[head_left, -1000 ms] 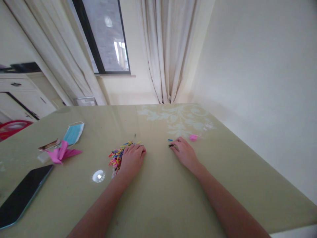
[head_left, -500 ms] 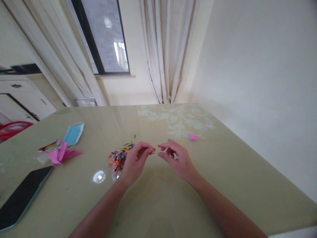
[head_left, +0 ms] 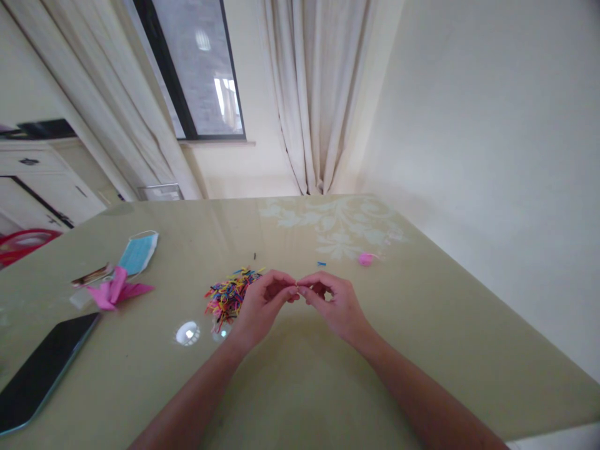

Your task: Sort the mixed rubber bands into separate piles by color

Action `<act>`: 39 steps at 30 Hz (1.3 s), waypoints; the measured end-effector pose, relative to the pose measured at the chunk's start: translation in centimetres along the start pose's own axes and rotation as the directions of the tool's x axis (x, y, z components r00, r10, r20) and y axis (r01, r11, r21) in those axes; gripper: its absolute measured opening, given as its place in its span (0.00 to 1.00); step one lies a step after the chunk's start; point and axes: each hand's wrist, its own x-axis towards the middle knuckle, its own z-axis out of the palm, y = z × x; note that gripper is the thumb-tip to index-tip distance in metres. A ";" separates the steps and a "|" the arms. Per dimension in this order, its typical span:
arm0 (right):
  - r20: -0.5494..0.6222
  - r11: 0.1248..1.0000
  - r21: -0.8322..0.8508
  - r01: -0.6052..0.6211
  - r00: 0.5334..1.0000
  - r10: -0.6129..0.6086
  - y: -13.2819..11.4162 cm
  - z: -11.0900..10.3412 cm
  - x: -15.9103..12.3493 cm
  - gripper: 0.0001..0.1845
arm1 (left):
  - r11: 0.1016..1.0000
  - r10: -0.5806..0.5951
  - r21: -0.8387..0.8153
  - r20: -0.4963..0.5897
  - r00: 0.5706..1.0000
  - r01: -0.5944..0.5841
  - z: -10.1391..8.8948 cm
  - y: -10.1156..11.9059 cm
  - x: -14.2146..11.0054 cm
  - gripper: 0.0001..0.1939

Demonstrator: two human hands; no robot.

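Observation:
A tiny yellow piece, which looks like a small rubber band, is pinched between the fingertips of my left hand. From the other side my right hand closes thumb and forefinger on it, so the fingertips of both hands meet. Fingers hide most of the band. Beside and partly behind my left hand lies a loose pile of small multicoloured rubber bands. A small blue piece rests on the table just beyond my right hand.
Past my right hand sits a pink bundle. On the left of the table lie a phone, a pink folded-paper bird, a blue face mask and a tiny dark piece. A wall stands to the right.
My right hand has moved left and its parted fingers have closed at my left fingertips. The blue piece behind it now shows fully. My left hand keeps its pinch.

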 end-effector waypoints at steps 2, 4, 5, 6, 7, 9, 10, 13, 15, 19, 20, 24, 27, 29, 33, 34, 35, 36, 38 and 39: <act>0.000 1.000 0.005 -0.021 1.000 0.021 0.1 -0.1 0.1 0.07 | 1.000 -0.001 0.005 0.007 1.000 0.001 -0.1 0.0 0.1 0.10; -0.017 0.999 0.026 -0.044 0.999 0.045 0.2 -0.2 0.1 0.08 | 1.000 0.001 0.017 0.008 1.000 -0.001 -0.2 0.0 0.2 0.10; -0.028 0.998 0.042 -0.057 0.998 0.058 0.3 -0.2 0.2 0.08 | 1.000 0.007 0.025 0.002 1.000 -0.007 -0.3 0.0 0.1 0.10; -0.033 0.996 0.057 -0.068 0.997 0.070 0.4 -0.3 0.3 0.09 | 0.999 0.015 0.035 -0.009 1.000 -0.015 -0.3 0.0 0.1 0.10; -0.035 0.995 0.070 -0.075 0.996 0.077 0.4 -0.4 0.3 0.09 | 0.999 0.025 0.046 -0.023 0.999 -0.024 -0.3 0.0 0.1 0.09; -0.029 0.993 0.084 -0.081 0.996 0.083 0.3 -0.8 0.5 0.09 | 0.997 0.041 0.072 -0.036 0.999 -0.038 -0.4 -0.1 0.0 0.09; -0.019 0.992 0.098 -0.081 0.996 0.083 0.2 -1.1 0.6 0.09 | 0.995 0.046 0.089 -0.033 0.998 -0.043 -0.5 -0.1 0.0 0.09; 0.045 0.971 0.216 -0.101 0.995 0.094 -0.3 -2.1 0.9 0.10 | 0.969 0.079 0.239 -0.031 0.996 -0.069 -1.0 -0.4 0.3 0.08; 0.095 0.944 0.312 -0.108 0.992 0.083 -0.7 -3.0 1.0 0.09 | 0.877 0.129 0.469 -0.019 0.991 -0.105 -1.6 -0.7 0.5 0.06; 0.114 0.899 0.434 -0.064 0.993 0.015 -1.0 -4.9 1.1 0.08 | 0.444 0.136 0.882 0.105 0.985 -0.156 -2.7 -1.9 0.7 0.07; 0.120 0.889 0.454 -0.054 0.993 -0.001 -1.0 -5.3 1.1 0.08 | 0.356 0.107 0.921 0.128 0.986 -0.158 -2.8 -2.1 0.6 0.08; 0.165 0.863 0.504 -0.026 0.984 -0.067 -1.1 -6.7 0.8 0.10 | 0.212 0.011 0.965 0.153 0.988 -0.152 -2.9 -2.8 0.7 0.10; 0.174 0.853 0.522 0.006 0.978 -0.113 -1.3 -7.4 0.8 0.09 | 0.191 -0.007 0.972 0.141 0.990 -0.137 -3.1 -3.0 0.9 0.13; 0.193 0.873 0.487 0.010 0.974 -0.119 -1.3 -7.9 1.0 0.09 | 0.179 -0.008 0.975 0.134 0.991 -0.130 -3.3 -3.2 1.0 0.14; 0.279 0.986 0.154 -0.067 0.960 0.022 -0.3 -8.9 1.7 0.09 | 0.162 0.026 0.977 0.137 0.990 -0.139 -3.6 -3.4 1.0 0.15; 0.274 0.996 0.035 -0.087 0.959 0.075 0.2 -9.0 2.0 0.10 | 0.164 0.044 0.976 0.138 0.989 -0.144 -3.7 -3.4 0.9 0.15; 0.255 0.992 -0.072 -0.103 0.960 0.118 0.7 -9.0 2.2 0.10 | 0.172 0.064 0.974 0.140 0.988 -0.149 -3.7 -3.4 0.9 0.15; 0.231 0.981 -0.158 -0.115 0.961 0.150 1.3 -9.0 2.4 0.10 | 0.186 0.087 0.970 0.141 0.986 -0.155 -3.7 -3.3 0.9 0.15; 0.193 0.957 -0.260 -0.130 0.964 0.184 2.6 -8.7 2.7 0.09 | 0.232 0.142 0.959 0.133 0.981 -0.164 -3.7 -3.1 0.8 0.15; 0.182 0.948 -0.286 -0.138 0.964 0.195 3.1 -8.4 2.8 0.08 | 0.265 0.172 0.950 0.120 0.978 -0.163 -3.7 -2.9 0.9 0.14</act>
